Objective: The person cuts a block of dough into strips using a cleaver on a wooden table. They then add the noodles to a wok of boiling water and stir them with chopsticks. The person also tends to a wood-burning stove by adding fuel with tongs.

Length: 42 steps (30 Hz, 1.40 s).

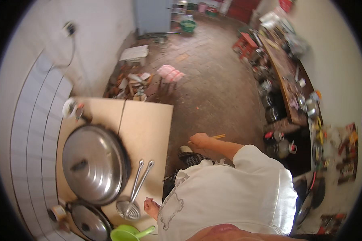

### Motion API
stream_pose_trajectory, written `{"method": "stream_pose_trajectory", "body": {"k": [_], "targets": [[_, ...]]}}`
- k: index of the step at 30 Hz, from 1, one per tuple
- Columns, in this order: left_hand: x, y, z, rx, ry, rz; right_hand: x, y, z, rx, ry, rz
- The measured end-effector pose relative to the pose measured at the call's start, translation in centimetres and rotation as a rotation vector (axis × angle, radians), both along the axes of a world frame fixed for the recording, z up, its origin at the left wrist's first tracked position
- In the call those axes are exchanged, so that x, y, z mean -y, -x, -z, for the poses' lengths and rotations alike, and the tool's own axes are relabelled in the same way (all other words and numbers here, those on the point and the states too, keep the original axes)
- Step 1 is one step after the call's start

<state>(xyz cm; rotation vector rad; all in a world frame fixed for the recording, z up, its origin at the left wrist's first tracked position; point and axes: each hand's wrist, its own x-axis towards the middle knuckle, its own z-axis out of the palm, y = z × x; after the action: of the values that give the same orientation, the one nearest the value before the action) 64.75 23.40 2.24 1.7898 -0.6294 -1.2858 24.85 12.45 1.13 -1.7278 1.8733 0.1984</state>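
Note:
My right hand (pixel 199 140) is closed around a pair of wooden chopsticks (pixel 219 136), held low in front of my body above the floor. My left hand (pixel 151 208) has its fingers curled beside the tan stove counter (pixel 146 126), and nothing shows in it. Close to its left, a metal skimmer (pixel 132 211) and a second long-handled metal utensil (pixel 135 177) lie crossed on the counter. A big domed steel lid (pixel 93 168) covers a wok set into the counter. A smaller lidded pan (pixel 89 221) and a light-green plastic ladle (pixel 128 232) are nearer me.
A small stool with a pink cover (pixel 170 73) stands past the counter, beside a pile of scraps (pixel 134 84). Along the right wall runs a cluttered wooden table (pixel 277 66), with bottles (pixel 271 113) beneath. A red stool (pixel 246 45) and green basin (pixel 188 25) are farther off.

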Motion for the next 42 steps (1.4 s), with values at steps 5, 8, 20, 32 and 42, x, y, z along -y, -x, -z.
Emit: {"method": "stream_pose_trajectory", "body": {"k": [5,8,20,32,42], "targets": [[6.9,1.6,4.2,0.018,0.007,0.189,-7.9,7.6,3.3,-0.053,-0.228,0.348],[9.9,4.6,10.5,0.209,0.249,0.415,-14.5,13.7,8.9,-0.001,-0.263,0.456],[23.3,30.5,13.4,0.114,0.128,0.933,-13.3,33.2,4.4,0.183,-0.055,1.049],[34.3,58.5,15.3,0.039,0.132,1.374,-13.9,41.8,7.9,0.010,0.460,1.374],[35.1,90.6,2.4,0.044,0.127,1.653,-23.9,63.5,-1.0,-0.687,0.503,1.617]]}}
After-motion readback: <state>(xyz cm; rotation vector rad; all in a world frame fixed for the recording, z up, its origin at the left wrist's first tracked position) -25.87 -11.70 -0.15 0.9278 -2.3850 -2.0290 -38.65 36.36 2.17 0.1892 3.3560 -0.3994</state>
